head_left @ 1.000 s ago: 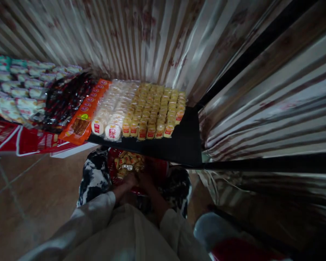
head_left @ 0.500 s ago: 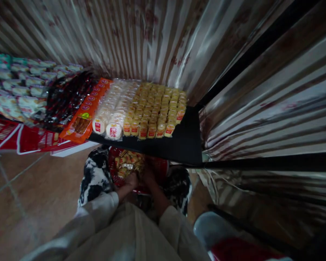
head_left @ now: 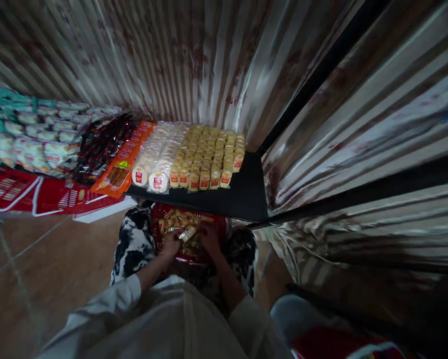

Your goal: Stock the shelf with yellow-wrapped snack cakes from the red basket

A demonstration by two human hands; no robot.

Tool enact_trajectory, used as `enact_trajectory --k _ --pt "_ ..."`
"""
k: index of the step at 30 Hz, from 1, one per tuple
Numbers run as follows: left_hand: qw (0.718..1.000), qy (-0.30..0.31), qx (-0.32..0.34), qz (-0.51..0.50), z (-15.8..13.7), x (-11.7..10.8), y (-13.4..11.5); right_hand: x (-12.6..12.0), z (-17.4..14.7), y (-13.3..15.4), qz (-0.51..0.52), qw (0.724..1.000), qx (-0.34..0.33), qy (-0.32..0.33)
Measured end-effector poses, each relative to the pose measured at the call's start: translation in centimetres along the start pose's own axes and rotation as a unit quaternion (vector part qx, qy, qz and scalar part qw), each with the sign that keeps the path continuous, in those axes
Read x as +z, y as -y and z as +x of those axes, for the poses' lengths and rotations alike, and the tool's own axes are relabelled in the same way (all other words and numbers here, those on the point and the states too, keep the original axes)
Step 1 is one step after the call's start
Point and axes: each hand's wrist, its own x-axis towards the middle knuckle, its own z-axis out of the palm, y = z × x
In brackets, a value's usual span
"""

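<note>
A red plastic basket (head_left: pixel 221 225) with many small yellow-wrapped snacks (head_left: pixel 175 218) sits between my knees, under the shelf's front edge. My left hand (head_left: pixel 171 243) is closed at the basket's near side, its fingertips on one end of a pale, shiny wrapped snack (head_left: pixel 187 234). Close to that snack's other end, my right hand (head_left: pixel 209 237) has its fingers bent together over the basket. The dim light hides what those fingers hold. Above the basket, rows of yellow packaged snacks (head_left: pixel 205 154) stand on the black shelf (head_left: pixel 242 192).
Left of the yellow rows are white round packs (head_left: pixel 158 180), an orange packet (head_left: pixel 115 174), dark wrapped packs (head_left: pixel 100 144) and white-and-green packs (head_left: pixel 37 129). Another red basket (head_left: pixel 52 197) stands at the left. A striped curtain (head_left: pixel 179 60) hangs behind, with a black post (head_left: pixel 313 75) at right.
My hands, close together at the basket's near side before, are now farther apart, with the pale wrapped snack between them. The camera view has shifted slightly.
</note>
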Motion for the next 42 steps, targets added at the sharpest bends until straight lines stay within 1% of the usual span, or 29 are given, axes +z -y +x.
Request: enact_trajectory --k 2,5,7,9,12,15,19,22,25,27,30,33,35,37,39,42 --pt "0.996 -0.004 -0.019 -0.089 -0.6 -0.8 -1.1 -0.8 -0.3 0.7 0.003 0.999 -0.035 0.000" --pt "0.980 0.038 -0.057 -0.185 -1.6 -1.9 -2.8 -2.2 -0.8 1.6 0.000 0.995 -0.104 -0.010" --pt "0.968 0.081 -0.080 -0.224 -2.2 -2.5 -3.8 -3.2 -1.2 2.3 -0.009 0.989 -0.143 -0.029" --pt "0.956 0.119 -0.098 -0.251 -2.7 -3.2 -4.7 -4.4 -1.7 3.0 -0.017 0.982 -0.183 -0.032" --pt "0.938 0.160 -0.117 -0.284 -3.5 -4.2 -6.1 -5.9 -2.3 4.0 -0.036 0.972 -0.230 0.003" --pt "0.921 0.187 -0.128 -0.318 -4.5 -5.0 -7.3 -7.1 -2.6 4.8 -0.054 0.973 -0.221 0.037" --pt "0.909 0.206 -0.121 -0.341 -5.2 -5.3 -8.4 -8.0 -2.6 5.3 -0.045 0.982 -0.178 0.038" --pt "0.902 0.194 -0.117 -0.369 -5.1 -5.1 -8.9 -8.2 -2.5 5.4 -0.008 0.989 -0.142 0.029" --pt "0.894 0.193 -0.116 -0.388 -4.9 -4.9 -9.5 -8.0 -2.3 5.3 0.058 0.993 -0.098 0.023" --pt "0.900 0.207 -0.093 -0.372 -4.9 -4.8 -10.1 -7.7 -2.2 4.9 0.093 0.993 -0.073 0.014" --pt "0.925 0.225 -0.005 -0.307 -4.7 -4.4 -11.1 -7.5 -2.0 4.4 0.103 0.993 -0.061 -0.010" --pt "0.950 0.215 0.076 -0.214 -4.2 -3.7 -12.2 -8.0 -2.0 4.5 0.026 0.993 -0.094 -0.061" --pt "0.964 0.195 0.114 -0.144 -3.6 -3.0 -13.0 -8.6 -2.1 4.9 -0.045 0.984 -0.131 -0.111" --pt "0.968 0.179 0.156 -0.082 -3.1 -2.2 -14.2 -9.1 -2.0 5.4 -0.087 0.971 -0.172 -0.138" --pt "0.965 0.171 0.194 -0.044 -2.6 -1.4 -15.4 -9.4 -1.8 5.6 -0.101 0.964 -0.204 -0.139" --pt "0.962 0.151 0.229 0.004 -2.0 0.1 -17.4 -9.6 -0.8 5.1 -0.104 0.959 -0.206 -0.162"
